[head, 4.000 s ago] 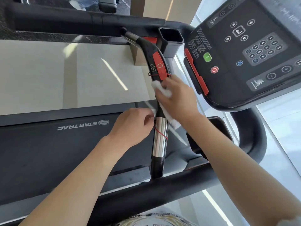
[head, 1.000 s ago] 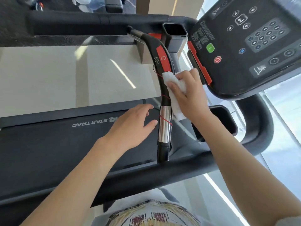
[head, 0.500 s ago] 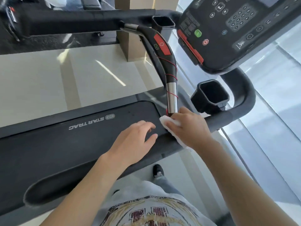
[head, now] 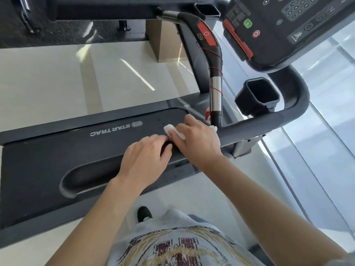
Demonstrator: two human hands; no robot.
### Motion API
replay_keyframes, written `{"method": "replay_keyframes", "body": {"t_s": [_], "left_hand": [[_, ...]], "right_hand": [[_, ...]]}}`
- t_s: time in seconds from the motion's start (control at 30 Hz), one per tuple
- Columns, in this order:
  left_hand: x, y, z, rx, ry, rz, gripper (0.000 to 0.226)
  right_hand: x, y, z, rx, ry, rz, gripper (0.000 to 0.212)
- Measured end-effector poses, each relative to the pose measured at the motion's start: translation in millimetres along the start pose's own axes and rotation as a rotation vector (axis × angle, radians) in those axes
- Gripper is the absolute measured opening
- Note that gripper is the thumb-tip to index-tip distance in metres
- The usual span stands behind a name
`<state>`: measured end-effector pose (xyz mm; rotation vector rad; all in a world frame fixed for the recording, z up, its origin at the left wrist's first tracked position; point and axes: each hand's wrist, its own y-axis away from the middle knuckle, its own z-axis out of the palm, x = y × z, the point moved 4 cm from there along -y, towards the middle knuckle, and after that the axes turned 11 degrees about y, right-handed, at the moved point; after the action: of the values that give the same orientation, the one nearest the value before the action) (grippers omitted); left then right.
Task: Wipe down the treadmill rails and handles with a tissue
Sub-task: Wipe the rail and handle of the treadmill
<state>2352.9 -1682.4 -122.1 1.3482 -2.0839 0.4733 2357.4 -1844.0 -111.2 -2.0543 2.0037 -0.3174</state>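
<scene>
Right hand fingers curl over crumpled white tissue, pressing it onto dark grey padded side rail; left hand, loosely curled and empty, rests just beside; best keep pressure even, sliding along rail.

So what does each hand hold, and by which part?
The right hand grips the bunched tissue around its middle, one end sticking out; the left hand holds nothing.
</scene>
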Motion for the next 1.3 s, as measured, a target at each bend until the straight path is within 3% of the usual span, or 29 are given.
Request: {"method": "replay_keyframes", "body": {"t_s": [0.1, 0.3, 0.43, 0.7, 1.0, 1.13, 1.3], "left_hand": [[1.0, 2.9, 4.6, 0.046, -0.042, 0.002, 0.034], [7.9, 12.6, 18.1, 0.148, -0.122, -0.003, 0.045], [16.7, 21.6, 29.8, 0.221, -0.163, -0.004, 0.045], [25.8, 48.0, 34.3, 0.229, -0.184, 0.019, 0.053], [-1.4, 135.9, -1.3, 0.397, -0.211, -0.361, 0.054], [-22.9, 193.4, -15.0, 0.488, -0.125, -0.567, 0.052], [-45.8, 258.3, -30.7, 0.606, -0.062, -0.667, 0.047]], "right_hand": [[29.4, 8.7, -2.6, 0.038, -0.03, -0.028, 0.049], [157.3, 19.1, -10.8, 0.061, 0.07, 0.328, 0.049], [180.1, 20.1, -7.8, 0.041, 0.062, 0.389, 0.049], [90.8, 26.3, -4.1, 0.143, -0.028, 0.184, 0.042], [-72.7, 38.3, -3.8, 0.124, -0.243, -0.18, 0.028], [-125.2, 53.6, -15.1, 0.062, -0.328, -0.299, 0.03], [-167.4, 73.8, -7.4, -0.099, -0.454, -0.472, 0.038]]}}
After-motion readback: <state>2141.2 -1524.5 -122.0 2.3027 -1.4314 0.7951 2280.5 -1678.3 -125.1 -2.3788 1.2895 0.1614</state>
